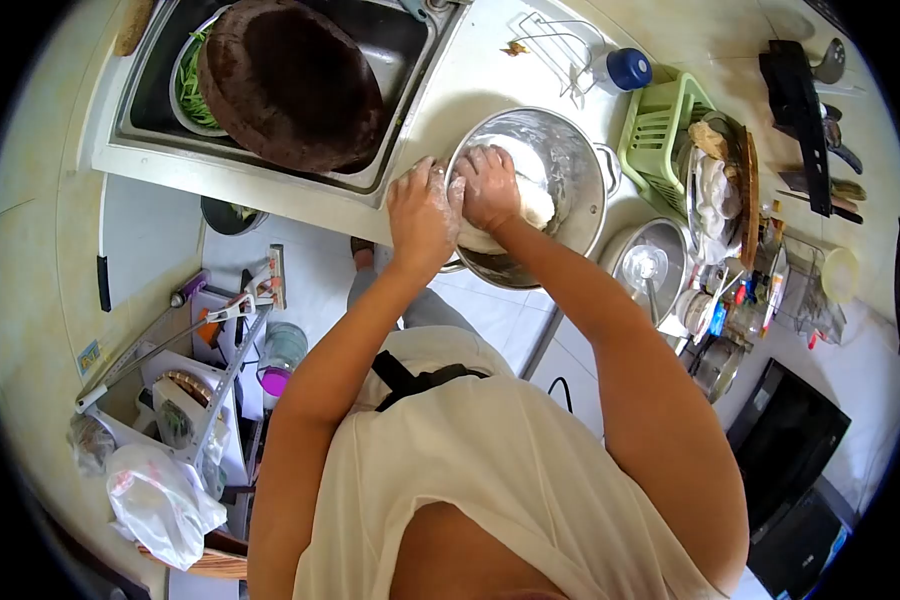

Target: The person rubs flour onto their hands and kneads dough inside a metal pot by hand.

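A steel pot (592, 215) stands at the counter's front edge, its inner wall smeared with white. Inside it lies pale dough (536, 206), dusted with flour and partly covered by my hand. My left hand (425, 212), floury over the fingers, is closed at the pot's left rim; the fingertips are partly hidden. Reaching into the pot, my right hand (490, 188) presses on the dough with its fingers bent and close together. The two hands nearly touch at the rim.
Left of the pot, a sink (395, 150) holds a large dark wok-like pan (290, 85) over a bowl of cut greens (190, 85). A wire rack (560, 50), a blue-lidded jar (628, 70), a green basket (660, 125) and another metal pot (620, 250) stand to the right.
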Demonstrator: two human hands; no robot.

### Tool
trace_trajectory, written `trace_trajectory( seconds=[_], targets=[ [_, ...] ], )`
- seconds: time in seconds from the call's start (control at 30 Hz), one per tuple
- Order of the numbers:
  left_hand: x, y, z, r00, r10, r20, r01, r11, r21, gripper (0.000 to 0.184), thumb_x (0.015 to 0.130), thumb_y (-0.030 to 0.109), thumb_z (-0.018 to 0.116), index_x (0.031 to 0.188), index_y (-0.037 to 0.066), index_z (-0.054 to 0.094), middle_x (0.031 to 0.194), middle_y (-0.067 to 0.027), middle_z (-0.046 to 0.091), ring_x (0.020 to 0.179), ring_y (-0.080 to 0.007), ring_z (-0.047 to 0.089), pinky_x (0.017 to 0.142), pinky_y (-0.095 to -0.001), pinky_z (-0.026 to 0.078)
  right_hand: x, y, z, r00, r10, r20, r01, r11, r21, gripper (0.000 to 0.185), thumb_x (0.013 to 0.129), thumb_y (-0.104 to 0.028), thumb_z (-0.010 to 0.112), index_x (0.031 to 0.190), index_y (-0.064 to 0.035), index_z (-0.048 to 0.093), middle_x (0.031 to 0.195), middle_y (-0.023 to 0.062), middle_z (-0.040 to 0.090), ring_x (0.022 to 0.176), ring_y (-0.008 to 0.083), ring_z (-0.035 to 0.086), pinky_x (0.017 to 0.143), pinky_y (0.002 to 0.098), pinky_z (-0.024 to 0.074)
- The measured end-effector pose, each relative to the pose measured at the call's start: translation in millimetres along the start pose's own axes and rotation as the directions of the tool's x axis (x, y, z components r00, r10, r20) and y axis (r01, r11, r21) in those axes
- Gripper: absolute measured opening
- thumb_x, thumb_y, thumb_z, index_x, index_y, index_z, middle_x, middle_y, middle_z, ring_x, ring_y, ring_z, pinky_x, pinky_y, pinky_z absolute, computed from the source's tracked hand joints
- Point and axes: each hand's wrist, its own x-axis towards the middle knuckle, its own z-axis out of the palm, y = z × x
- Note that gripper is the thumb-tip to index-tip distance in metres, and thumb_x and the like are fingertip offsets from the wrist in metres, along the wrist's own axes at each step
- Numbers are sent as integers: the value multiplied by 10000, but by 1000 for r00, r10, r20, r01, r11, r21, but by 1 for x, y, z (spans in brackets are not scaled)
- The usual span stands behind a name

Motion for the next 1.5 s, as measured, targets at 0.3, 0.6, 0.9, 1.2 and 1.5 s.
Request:
trace_trajectory(
  seconds=[0.3,0.6,0.9,1.2,1.5],
  targets=[
    [-14,5,-2,994,-109,31,112,980,-163,401,910,196,545,1265,14,500,1184,-174,559,1076,-384,521,935,-456,404,27,10,-3,815,477,328,-565,780,269,393,915,-437,465,1001,-92,632,1048,182,633,977,350,592,866,462,447],
    [-43,0,0,969,-232,83,246,937,-248,575,901,246,578,1301,-113,377,1330,-312,392,1220,-453,407,1032,-439,349,-17,64,-39,567,638,521,-674,723,-151,650,976,-498,213,1237,37,475,1176,279,572,1069,428,567,980,462,404],
    [-26,5,7,973,-232,-17,219,936,-277,432,947,168,465,1306,-67,408,1310,-284,434,1213,-437,418,1035,-448,333,-38,-22,-82,945,270,186,-277,961,11,281,877,-278,479,901,-25,598,575,162,612,494,344,614,480,432,514],
    [-24,7,4,975,-223,-21,207,933,-295,428,949,168,445,1320,-43,410,1336,-260,428,1226,-421,414,1022,-471,326,-24,-25,-15,970,-7,245,63,973,-223,155,785,-155,540,789,0,553,635,125,629,532,254,644,470,367,523],
    [-27,8,3,977,-202,-76,174,946,-273,387,924,95,487,1277,-54,439,1278,-264,472,1174,-419,456,1011,-457,343,26,-4,2,936,255,243,-216,960,-177,192,819,-193,509,768,-27,592,712,179,666,608,298,670,566,403,543]
  ],
)
